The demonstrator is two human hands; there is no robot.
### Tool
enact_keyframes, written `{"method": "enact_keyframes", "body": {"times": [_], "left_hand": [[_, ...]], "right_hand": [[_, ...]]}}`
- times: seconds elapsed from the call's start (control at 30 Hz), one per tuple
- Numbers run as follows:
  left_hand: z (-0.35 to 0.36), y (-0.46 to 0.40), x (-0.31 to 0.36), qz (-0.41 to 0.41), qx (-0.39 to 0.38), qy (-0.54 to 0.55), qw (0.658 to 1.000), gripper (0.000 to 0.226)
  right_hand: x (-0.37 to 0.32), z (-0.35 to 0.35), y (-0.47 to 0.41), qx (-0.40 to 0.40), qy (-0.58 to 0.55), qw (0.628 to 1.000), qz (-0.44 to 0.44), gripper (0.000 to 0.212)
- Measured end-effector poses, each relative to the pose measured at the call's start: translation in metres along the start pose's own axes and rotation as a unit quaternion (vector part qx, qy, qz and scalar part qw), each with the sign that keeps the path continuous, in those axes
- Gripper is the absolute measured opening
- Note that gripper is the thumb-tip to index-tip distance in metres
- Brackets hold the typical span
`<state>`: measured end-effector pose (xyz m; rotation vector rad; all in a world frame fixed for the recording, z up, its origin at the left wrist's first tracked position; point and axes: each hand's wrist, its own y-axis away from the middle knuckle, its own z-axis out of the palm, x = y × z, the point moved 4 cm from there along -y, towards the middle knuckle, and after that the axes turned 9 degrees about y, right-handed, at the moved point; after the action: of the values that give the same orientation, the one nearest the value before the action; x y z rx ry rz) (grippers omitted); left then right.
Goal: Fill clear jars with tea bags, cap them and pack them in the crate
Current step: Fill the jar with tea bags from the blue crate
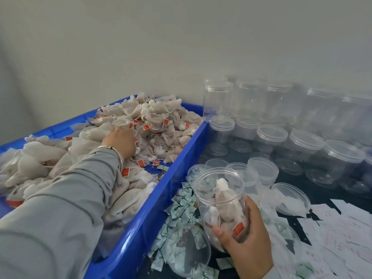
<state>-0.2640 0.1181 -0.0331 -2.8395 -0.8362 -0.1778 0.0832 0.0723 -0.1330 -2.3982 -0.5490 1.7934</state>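
On the left a big blue bin (177, 168) takes up most of the table, heaped with white tea bags (157, 117) that trail strings and small red tags. A grey sleeve (60, 198) reaches across the heap, a silver bangle (114, 153) at the wrist. The left hand (120, 140) lies palm down on the pile with its fingertips buried among the bags; whether it has hold of one I cannot tell.

Just outside the bin's right wall, small green-and-white packets (181, 208) lie scattered over the dark tabletop, and a loose clear lid (187, 250) rests on them near the front edge. Beside that, the right hand (245, 234) grips an open clear jar (221, 200) low on its side, thumb across the front, fingers wrapped behind. The jar leans a little toward the bin, uncapped, with a few tea bags inside and one red tag showing against the wall.

Behind it stand several short clear tubs (261, 170), mouths up. Further right and back, rows of capped empty jars (306, 141) stand against the wall, some stacked. At the far right edge, white paper slips (346, 228) with faint red print are spread on the table.
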Motion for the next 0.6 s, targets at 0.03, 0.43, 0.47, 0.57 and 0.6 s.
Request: {"method": "enact_keyframes", "body": {"times": [0.03,0.43,0.47,0.57,0.6], "left_hand": [[-0.001,0.000,-0.002,-0.013,0.007,0.001,1.000,0.032],[-0.017,-0.004,-0.007,-0.024,0.063,0.060,0.996,0.028],[-0.023,-0.003,-0.008,-0.022,0.092,0.090,0.991,0.027],[-0.043,0.002,-0.005,-0.029,0.177,0.212,0.961,0.020],[-0.047,0.004,-0.003,-0.035,0.190,0.269,0.943,0.021]], "right_hand": [[-0.001,-0.001,0.000,0.002,0.005,1.000,-0.005,0.089],[-0.002,-0.003,-0.002,-0.002,0.011,1.000,-0.006,0.091],[-0.001,-0.002,-0.001,-0.005,0.009,1.000,-0.002,0.092],[0.000,-0.001,-0.001,-0.011,0.005,1.000,0.004,0.092],[0.000,0.000,-0.001,-0.011,0.002,1.000,0.006,0.091]]}}
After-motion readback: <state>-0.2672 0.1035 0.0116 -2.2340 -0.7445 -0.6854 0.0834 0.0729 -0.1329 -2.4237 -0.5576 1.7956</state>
